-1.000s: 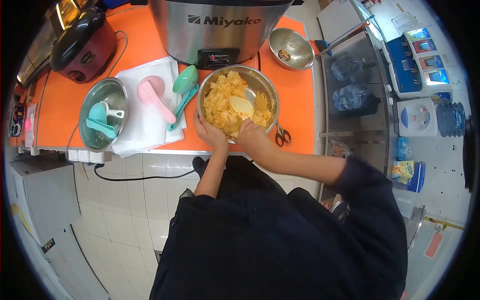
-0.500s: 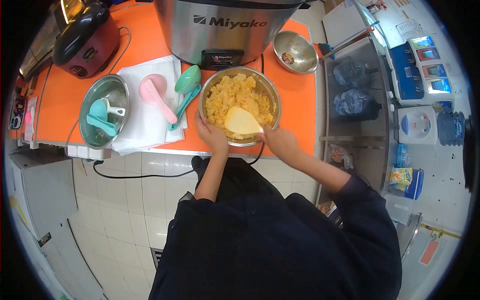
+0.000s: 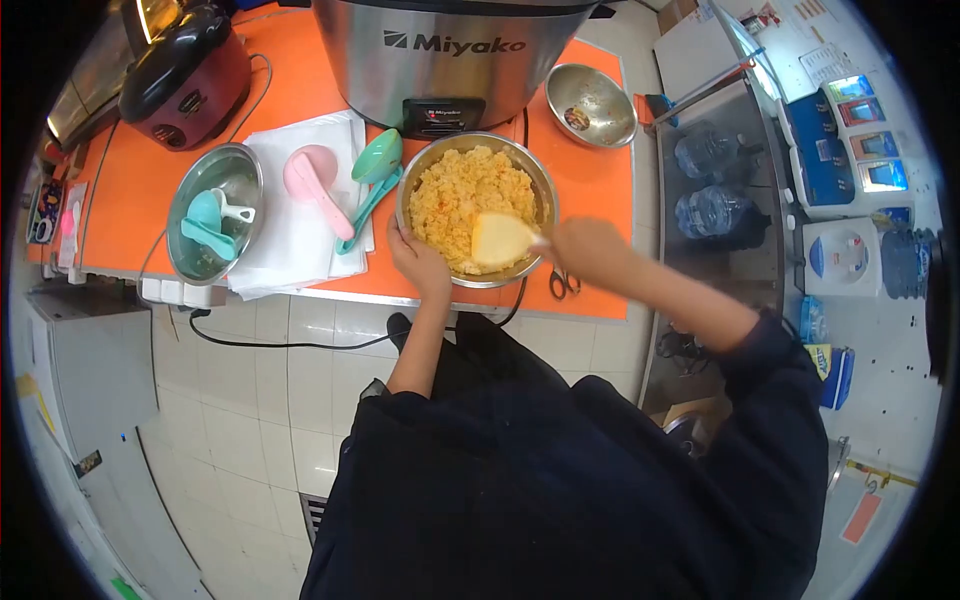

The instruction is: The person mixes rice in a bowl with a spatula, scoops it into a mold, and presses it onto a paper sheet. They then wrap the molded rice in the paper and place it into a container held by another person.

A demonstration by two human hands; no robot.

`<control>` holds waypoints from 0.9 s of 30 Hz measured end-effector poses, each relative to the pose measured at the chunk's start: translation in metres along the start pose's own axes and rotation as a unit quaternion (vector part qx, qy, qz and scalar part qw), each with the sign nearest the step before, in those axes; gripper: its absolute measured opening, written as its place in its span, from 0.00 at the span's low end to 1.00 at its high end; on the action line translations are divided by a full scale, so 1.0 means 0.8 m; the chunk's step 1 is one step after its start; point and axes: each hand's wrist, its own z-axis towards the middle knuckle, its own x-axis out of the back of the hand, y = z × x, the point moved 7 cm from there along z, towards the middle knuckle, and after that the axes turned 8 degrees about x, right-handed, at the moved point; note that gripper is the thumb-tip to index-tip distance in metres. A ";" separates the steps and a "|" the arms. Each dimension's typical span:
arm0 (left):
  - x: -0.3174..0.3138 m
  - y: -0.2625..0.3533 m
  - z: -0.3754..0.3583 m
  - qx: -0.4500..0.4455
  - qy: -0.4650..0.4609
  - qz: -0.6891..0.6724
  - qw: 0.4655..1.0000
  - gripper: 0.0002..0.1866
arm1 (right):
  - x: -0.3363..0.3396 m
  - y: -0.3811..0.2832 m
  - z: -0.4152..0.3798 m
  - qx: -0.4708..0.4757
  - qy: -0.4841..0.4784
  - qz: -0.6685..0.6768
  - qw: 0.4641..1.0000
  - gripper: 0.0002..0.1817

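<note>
At the near edge of the orange table (image 3: 590, 290), 2 hands work at a metal bowl (image 3: 548, 200) of yellow rice (image 3: 465, 195).

The left hand (image 3: 420, 268) cups the bowl's near left side; the right hand (image 3: 590, 250) grips the handle of a pale yellow paddle (image 3: 502, 240), its blade against the rice at the bowl's right side. The bowl sits in front of a silver Miyako cooker (image 3: 455, 70), with scissors (image 3: 564, 284) near its right side, partly below the right forearm. To the left, 1 green ladle (image 3: 378, 157) and 1 pink ladle (image 3: 311, 174) lie over white paper (image 3: 285, 245), beside a second metal bowl (image 3: 245, 165) holding teal and white utensils (image 3: 208, 222).
</note>
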 end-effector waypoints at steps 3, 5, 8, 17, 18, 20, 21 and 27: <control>-0.002 0.006 -0.001 0.004 0.000 0.014 1.000 0.17 | -0.049 0.003 -0.009 -0.011 0.001 -0.045 0.999 0.22; 0.000 0.011 -0.003 -0.034 -0.002 0.031 0.999 0.17 | -0.059 0.029 -0.011 -0.044 0.014 -0.065 0.997 0.22; -0.003 0.023 -0.009 -0.051 -0.012 0.051 0.997 0.17 | -0.063 0.053 0.018 -0.099 -0.027 -0.050 0.993 0.20; -0.007 0.019 -0.009 -0.047 -0.018 0.055 0.997 0.16 | 0.057 0.029 0.055 0.011 -0.101 -0.194 0.976 0.18; -0.008 0.019 -0.011 -0.052 -0.019 0.056 0.997 0.16 | 0.067 0.032 0.052 0.003 -0.095 -0.232 0.968 0.17; -0.010 0.013 -0.008 -0.034 -0.030 0.003 0.999 0.16 | 0.015 0.071 0.069 -0.019 -0.076 -0.263 0.962 0.16; -0.008 0.014 -0.006 -0.041 -0.021 0.004 0.999 0.16 | -0.003 0.089 0.079 -0.038 -0.060 -0.294 0.953 0.15; -0.007 0.022 -0.010 -0.027 -0.040 0.066 0.997 0.18 | 0.024 0.078 0.037 -0.002 0.134 -0.147 0.980 0.19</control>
